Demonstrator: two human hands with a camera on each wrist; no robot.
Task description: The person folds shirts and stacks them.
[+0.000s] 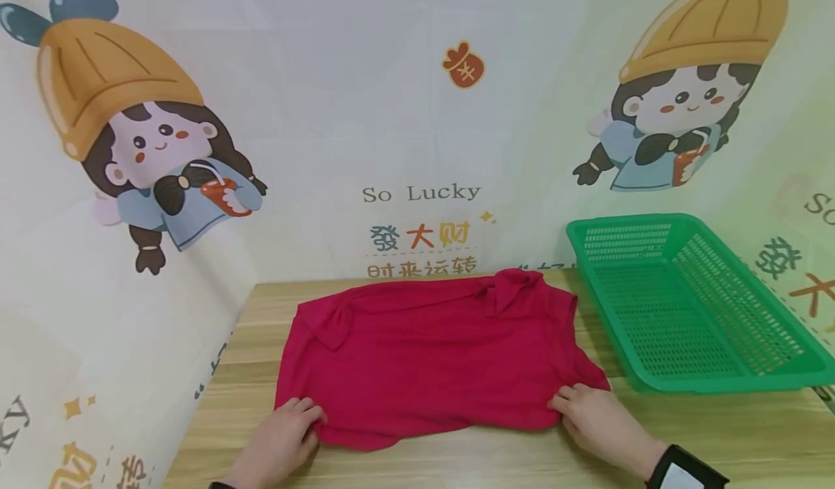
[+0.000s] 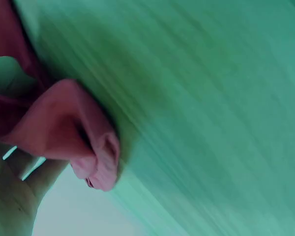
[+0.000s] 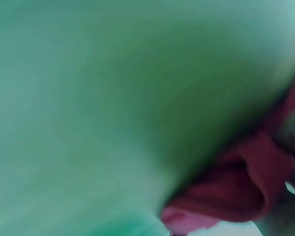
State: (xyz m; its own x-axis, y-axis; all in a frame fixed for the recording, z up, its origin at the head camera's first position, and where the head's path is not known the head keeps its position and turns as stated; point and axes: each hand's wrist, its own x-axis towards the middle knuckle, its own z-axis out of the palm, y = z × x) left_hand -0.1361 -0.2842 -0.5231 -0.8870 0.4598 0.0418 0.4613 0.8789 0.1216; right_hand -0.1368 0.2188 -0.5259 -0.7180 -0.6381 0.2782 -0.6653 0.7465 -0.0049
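Observation:
A red shirt (image 1: 430,358) lies spread across the wooden table, its long side running left to right. Folded flaps show along its far edge, one at the left and a bunched one at the right. At the near left corner my left hand (image 1: 287,431) grips the hem; the left wrist view has the cloth (image 2: 54,123) curled over those fingers. My right hand (image 1: 596,416) pinches the near edge toward the right corner, thumb and fingers on the fabric. In the right wrist view a fold of the shirt (image 3: 226,187) hangs by the fingers, dark and blurred.
A green plastic basket (image 1: 724,386) with slotted walls stands at the right, close to the shirt's right side. Bare wood of the table (image 1: 228,395) shows left of the shirt. Behind the table hangs a printed white cloth (image 1: 339,98) with cartoon figures.

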